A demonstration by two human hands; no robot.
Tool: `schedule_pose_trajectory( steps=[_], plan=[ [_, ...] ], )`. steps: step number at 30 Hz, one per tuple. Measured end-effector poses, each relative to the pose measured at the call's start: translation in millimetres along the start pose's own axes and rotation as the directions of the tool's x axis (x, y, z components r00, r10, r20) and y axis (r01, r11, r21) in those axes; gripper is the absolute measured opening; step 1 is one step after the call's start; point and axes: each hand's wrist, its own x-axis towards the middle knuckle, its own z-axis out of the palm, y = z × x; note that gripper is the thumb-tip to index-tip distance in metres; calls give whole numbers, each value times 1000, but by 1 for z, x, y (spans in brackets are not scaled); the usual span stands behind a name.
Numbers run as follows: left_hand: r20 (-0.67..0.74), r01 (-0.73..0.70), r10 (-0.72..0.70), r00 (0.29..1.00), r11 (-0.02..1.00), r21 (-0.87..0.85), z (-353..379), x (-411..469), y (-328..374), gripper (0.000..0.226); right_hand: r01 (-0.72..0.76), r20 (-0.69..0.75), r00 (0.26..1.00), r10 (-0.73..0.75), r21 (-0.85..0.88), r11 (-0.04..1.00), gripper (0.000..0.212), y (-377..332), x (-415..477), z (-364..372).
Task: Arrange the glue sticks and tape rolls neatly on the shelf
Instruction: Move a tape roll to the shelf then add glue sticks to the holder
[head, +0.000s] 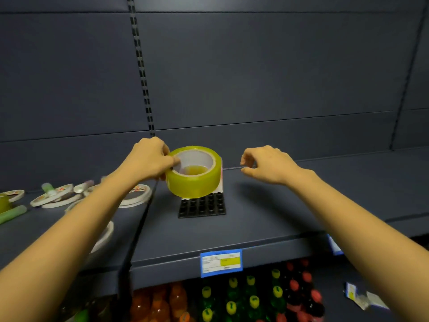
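Nearest my view, the left forearm and right forearm reach up and out to the shelf. The left hand has the yellow tape roll: its fingers pinch the near-left wall of the roll, one tip hooked inside the core. The roll tilts a little and overlaps the far end of a black studded sheet lying below those fingers. I cannot tell whether it rests on the sheet or hangs just above it. The right hand hovers to the right of the roll, apart from it, its fingers loosely curled and grasping nothing.

Left of and below the left fingers lies the unsorted pile: white tape rolls overlapping one another, and a green glue stick on its side.

My worry is the grip. A one-sided pinch on a tilted roll could slip, and I judge that a roll landing on its edge would run forward off the shelf lip toward the bottles below. Setting it half on the studded sheet would leave it rocking and crooked. The left forearm also passes right over the white rolls, so pulling back low could sweep them off.
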Motion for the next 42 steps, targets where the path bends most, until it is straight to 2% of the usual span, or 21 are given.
schedule_pose_trajectory(
  steps=[7,12,16,21,24,26,29,31,35,42],
  plan=[
    [58,27,-24,998,998,-52,67,8,103,34,3,55,998,1,-76,997,24,113,-27,-30],
    [35,116,-115,993,992,-54,115,12,161,34,35,90,996,-26,-107,994,20,181,-40,-48],
    [63,198,-198,978,980,15,144,14,178,34,73,122,991,-63,-81,994,17,210,-46,-48],
    [109,223,-241,964,962,156,164,11,182,35,129,103,987,-123,-48,991,16,223,-43,-46],
    [94,226,-238,967,966,128,167,6,180,51,185,107,977,-182,-15,983,17,213,-36,-41],
    [-17,225,-225,974,965,132,160,-3,174,58,233,103,967,-232,7,973,17,199,-32,-37],
    [-254,215,-162,954,956,199,137,-22,155,46,314,89,944,-317,45,948,19,169,-26,-32],
    [-320,227,-135,938,937,268,117,-38,133,36,358,79,928,-363,75,931,20,143,-24,-28],
    [-328,298,-181,927,886,354,80,-72,82,33,425,51,899,-434,134,895,20,85,-22,-15],
    [-352,396,-274,895,851,344,18,-124,-5,27,462,42,876,-481,216,860,22,-25,-18,11]
  ],
)
